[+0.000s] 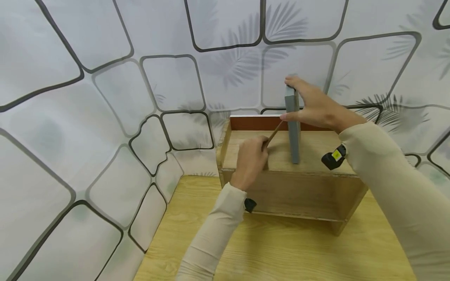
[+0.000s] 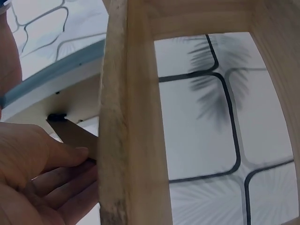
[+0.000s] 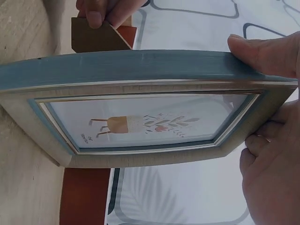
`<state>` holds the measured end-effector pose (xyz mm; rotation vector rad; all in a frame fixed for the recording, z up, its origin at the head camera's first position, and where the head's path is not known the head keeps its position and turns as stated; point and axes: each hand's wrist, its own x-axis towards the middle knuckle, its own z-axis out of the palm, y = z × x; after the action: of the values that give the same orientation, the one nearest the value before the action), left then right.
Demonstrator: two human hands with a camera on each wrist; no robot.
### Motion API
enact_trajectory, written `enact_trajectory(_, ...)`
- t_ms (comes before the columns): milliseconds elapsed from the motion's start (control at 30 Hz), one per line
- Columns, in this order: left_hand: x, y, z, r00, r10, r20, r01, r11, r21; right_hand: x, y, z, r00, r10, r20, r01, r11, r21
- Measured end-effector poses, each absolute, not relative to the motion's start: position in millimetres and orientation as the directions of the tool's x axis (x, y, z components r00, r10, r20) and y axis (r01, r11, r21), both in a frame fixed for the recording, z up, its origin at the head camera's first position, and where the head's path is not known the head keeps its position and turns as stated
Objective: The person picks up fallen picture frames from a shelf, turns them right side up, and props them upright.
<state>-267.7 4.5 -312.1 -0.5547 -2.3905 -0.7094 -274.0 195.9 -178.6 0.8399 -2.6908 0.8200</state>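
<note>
A picture frame (image 1: 292, 125) with a blue-grey edge stands upright, seen edge-on, on the upper board of a small wooden shelf (image 1: 302, 191). My right hand (image 1: 314, 105) grips it near the top, thumb on the edge facing me. In the right wrist view, its front shows a print (image 3: 124, 124) of a legged planter with leaves. Behind the frame, my left hand (image 1: 250, 160) pinches the brown flap stand (image 3: 96, 37) between thumb and fingers. The left wrist view shows that stand angled out from the black hinge (image 2: 57, 117) on the frame's back.
The shelf rests on a yellow wood-grain table (image 1: 197, 234) against a wall (image 1: 232, 78) papered with rounded outlines and leaves. A reddish-brown panel (image 1: 258, 123) runs along the shelf's back. The shelf's side board (image 2: 115, 117) rises close beside the left hand.
</note>
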Motion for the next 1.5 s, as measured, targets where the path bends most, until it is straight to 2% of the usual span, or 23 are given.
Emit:
enact_trajectory(567, -273.6, -7.5, -317.7, -0.772, 0.190, 0.606, 0.494, 0.780, 0.384, -287.0, 170.2, -183.8, -0.813, -0.484, 0.325, -0.583, 0.670, -0.460)
enact_trajectory(1133, -271.9, -7.0, -319.9, -0.798, 0.166, 0.580, 0.467, 0.779, 0.419, -289.0, 169.9, -188.2, -0.810, -0.500, 0.306, -0.584, 0.646, -0.491)
enact_trajectory(1367, -248.7, -10.2, -301.2, -0.747, 0.216, 0.628, 0.514, 0.787, 0.341, -289.1, 183.3, -182.2, -0.831, -0.417, 0.368, -0.556, 0.588, -0.587)
enact_trajectory(1500, -237.5, -1.9, -285.4, -0.709, 0.259, 0.656, 0.601, 0.708, 0.370, -297.3, 192.4, -180.3, -0.814, -0.367, 0.449, -0.580, 0.531, -0.618)
